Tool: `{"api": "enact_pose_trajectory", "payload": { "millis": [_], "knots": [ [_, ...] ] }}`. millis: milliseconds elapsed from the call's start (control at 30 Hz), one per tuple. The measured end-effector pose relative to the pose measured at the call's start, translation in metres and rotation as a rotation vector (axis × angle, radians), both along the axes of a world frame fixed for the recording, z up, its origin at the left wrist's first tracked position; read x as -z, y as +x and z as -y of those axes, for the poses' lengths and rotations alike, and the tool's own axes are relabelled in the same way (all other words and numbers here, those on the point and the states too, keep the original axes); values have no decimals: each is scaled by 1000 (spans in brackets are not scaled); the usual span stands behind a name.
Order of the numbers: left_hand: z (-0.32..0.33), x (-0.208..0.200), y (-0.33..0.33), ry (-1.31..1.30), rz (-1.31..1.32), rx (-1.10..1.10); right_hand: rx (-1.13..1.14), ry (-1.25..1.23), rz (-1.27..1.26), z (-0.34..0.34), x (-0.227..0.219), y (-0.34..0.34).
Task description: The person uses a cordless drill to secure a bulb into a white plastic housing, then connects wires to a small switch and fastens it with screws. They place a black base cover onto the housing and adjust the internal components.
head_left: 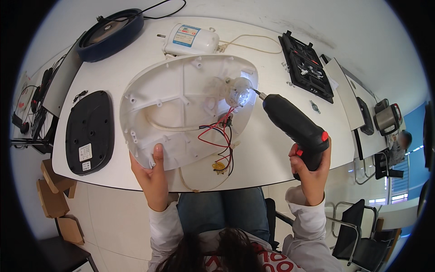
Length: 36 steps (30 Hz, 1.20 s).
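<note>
A white plastic housing shell (158,102) rests on the table with its ribbed inside facing up. My left hand (153,174) grips its near left rim, thumb on the inside and fingers beneath. In my right hand (315,174) is a black cordless screwdriver (292,122) with red buttons, a finger at its trigger. Its bit points left and meets or nearly meets a clear round part (239,94) on the shell's right side, where bright light falls. Red and black wires (215,141) run from that part. A small yellow component (219,167) hangs near the shell's front edge.
A black base plate (90,131) lies left of the shell. Behind stand a white motor-like unit (192,41) and a dark blue round part (111,36). An opened black tool case (308,68) sits back right, with loose screws (290,83) and a small metallic piece (314,107) nearby.
</note>
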State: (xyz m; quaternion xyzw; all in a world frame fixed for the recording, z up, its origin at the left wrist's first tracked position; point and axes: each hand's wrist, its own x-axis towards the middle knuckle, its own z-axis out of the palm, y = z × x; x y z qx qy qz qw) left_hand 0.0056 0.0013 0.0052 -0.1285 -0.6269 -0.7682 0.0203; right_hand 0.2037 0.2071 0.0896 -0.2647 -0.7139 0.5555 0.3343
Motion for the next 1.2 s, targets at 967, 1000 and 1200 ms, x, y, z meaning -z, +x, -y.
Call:
{"api": "enact_pose_trajectory", "payload": {
  "millis": [967, 1000, 1200],
  "knots": [
    [3, 2, 0, -34, 10, -11, -106, 813, 278, -33, -40, -4],
    [3, 2, 0, -33, 9, -9, -121, 843, 288, -35, -40, -4],
    [1, 0, 1, -12, -13, -9, -141, 906, 318, -40, -41, -1]
  ]
}}
